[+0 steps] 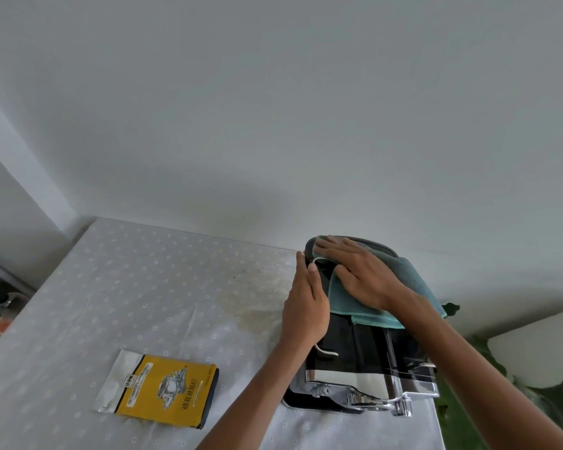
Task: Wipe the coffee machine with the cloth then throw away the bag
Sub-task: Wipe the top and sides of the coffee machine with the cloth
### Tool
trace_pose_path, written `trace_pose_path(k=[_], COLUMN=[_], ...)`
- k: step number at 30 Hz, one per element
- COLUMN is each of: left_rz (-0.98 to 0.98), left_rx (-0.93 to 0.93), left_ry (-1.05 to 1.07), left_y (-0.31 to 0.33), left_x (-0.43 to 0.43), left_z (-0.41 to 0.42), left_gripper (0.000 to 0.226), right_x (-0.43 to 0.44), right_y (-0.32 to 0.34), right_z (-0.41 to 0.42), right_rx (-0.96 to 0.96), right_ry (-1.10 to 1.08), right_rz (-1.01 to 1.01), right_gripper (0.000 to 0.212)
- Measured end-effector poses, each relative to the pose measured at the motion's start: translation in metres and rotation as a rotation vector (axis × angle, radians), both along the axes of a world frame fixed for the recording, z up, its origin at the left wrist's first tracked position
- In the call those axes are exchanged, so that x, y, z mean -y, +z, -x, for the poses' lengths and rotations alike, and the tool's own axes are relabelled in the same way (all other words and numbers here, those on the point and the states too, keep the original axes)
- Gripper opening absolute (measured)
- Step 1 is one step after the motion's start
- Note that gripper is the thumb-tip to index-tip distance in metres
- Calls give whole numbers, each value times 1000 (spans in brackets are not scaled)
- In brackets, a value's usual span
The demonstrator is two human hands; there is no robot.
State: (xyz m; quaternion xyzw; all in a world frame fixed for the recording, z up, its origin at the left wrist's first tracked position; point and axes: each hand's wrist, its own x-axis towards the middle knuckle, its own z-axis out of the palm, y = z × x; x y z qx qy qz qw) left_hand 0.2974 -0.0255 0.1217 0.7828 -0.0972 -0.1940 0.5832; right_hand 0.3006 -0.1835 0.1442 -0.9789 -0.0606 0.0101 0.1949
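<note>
A black and chrome coffee machine [348, 358] stands at the right end of the table. A teal cloth [413, 280] is draped over its top. My right hand [358, 271] lies flat on the cloth, fingers spread, pressing it onto the machine's top. My left hand [306, 306] rests against the machine's left side, fingers straight and together, thumb on the top edge. A yellow coffee bag [169, 389] with a torn silver end lies flat on the table, left of the machine and apart from both hands.
The table [127, 287] wears a white dotted tablecloth with a brownish stain [260, 300] just left of the machine. A white wall rises behind. Green leaves [488, 352] show past the table's right edge. Dark clutter sits at the far left.
</note>
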Motion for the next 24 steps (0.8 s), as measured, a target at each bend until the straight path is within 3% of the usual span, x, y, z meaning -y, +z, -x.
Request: trace_pose_path(k=[4,7,9,13,18,22,24], left_rz=[5,8,24,38,43,39,33], left_rx=[-33,-40,-49,-49,-43,-37,-38], left_ry=[13,12,20,15,15,26,22], left_y=[-2,-3,-4,-6,-10,-11,-11], left_x=[1,2,2,3,3,5,5], left_z=[-1,-1,-2,-2,-3,-4,-5], left_gripper=[59,59,58,57,56,57,58], right_x=[12,22,14,0,2,-5,-2], right_y=[3,-2,-3,-5,-4,-3,1], right_z=[7,6,6,17,2,9,2], right_rx=[-56,-51,-38,-4,-25,-40,-74], right_ry=[46,-111,-158,-2,-200,-87,-133], right_rz=[105,217,169,51,105,-50,-57], right_gripper=[71,75,73,65,67,62,54])
